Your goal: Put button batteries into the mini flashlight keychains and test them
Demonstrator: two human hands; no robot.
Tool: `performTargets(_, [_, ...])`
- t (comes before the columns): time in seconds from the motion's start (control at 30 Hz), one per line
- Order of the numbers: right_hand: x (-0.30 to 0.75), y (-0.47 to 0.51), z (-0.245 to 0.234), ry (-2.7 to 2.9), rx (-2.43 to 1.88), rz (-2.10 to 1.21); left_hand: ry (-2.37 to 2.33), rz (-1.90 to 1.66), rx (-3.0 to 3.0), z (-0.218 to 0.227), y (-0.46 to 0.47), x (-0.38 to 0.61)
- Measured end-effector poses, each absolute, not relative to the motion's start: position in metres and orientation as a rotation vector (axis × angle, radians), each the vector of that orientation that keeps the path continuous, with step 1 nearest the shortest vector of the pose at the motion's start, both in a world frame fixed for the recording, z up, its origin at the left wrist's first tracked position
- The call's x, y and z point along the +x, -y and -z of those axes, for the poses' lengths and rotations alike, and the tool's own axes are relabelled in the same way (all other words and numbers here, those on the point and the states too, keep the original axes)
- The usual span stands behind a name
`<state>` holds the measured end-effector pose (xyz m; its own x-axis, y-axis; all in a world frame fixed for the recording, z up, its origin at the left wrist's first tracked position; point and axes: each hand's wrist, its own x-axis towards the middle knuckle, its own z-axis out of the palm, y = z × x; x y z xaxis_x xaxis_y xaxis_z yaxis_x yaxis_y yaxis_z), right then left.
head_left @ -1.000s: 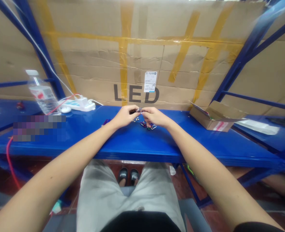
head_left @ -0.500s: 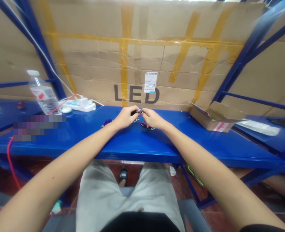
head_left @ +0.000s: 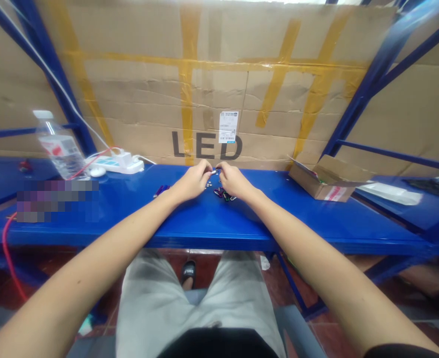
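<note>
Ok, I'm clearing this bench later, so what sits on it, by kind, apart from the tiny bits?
Bottle: 1
Power strip: 1
White oval thing: 1
Box: 1
Total: 4
The clips are too small to count.

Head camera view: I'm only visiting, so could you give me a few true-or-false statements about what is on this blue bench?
1. The left hand and right hand meet over the blue metal bench, pinching a small silvery metal piece between their fingertips. True.
2. The clear plastic water bottle stands to the right of the hands. False: it stands to their left, near the white power strip.
3. The open brown cardboard box sits on the bench, to the right of the hands. True.
4. The large cardboard sheet behind the bench is printed "USB". False: it reads "LED".
5. Small coloured clips lie on the bench beside the right hand. True.
</note>
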<state>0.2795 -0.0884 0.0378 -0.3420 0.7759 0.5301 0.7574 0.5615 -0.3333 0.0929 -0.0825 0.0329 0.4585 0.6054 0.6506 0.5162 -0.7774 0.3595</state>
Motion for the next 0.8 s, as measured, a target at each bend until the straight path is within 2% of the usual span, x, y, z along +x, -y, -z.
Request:
performTargets(0.33, [0.276, 0.09, -0.038, 2.192, -1.254, 0.062, -1.001, -1.24, 2.829, -0.03, 0.083, 0.096])
performTargets(0.5, [0.278, 0.086, -0.036, 2.194, -1.196, 0.001, -1.139, -1.266, 2.838, -0.028, 0.078, 0.094])
performTargets(0.63, [0.284, 0.081, -0.036, 2.106, -0.991, -0.261, -1.208, -1.296, 2.747, -0.03, 0.073, 0.088])
performTargets(0.8, [0.29, 0.082, -0.043, 1.852, -0.956, -0.868, -1.105, -1.369, 2.643, -0.036, 0.072, 0.083])
